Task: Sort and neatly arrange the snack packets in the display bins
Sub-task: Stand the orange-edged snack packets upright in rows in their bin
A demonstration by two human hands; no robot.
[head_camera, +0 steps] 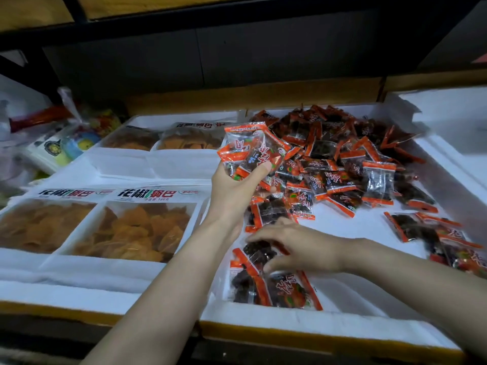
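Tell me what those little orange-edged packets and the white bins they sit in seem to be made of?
The small packets look like thin glossy plastic film: clear windows show the dark snack inside, the orange ends look crimped, and light glints off them. The white bin looks like foam, probably expanded polystyrene: thick matte walls with soft, slightly rough edges. That is a guess from appearance only.

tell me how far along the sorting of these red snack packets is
Early to midway. Done: a short row of packets lies lined up at the near edge of the white bin. In hand: the left hand holds a bunch of packets above the bin, while the right hand presses on the row. Left: the big loose heap at the back and the strays on the right.
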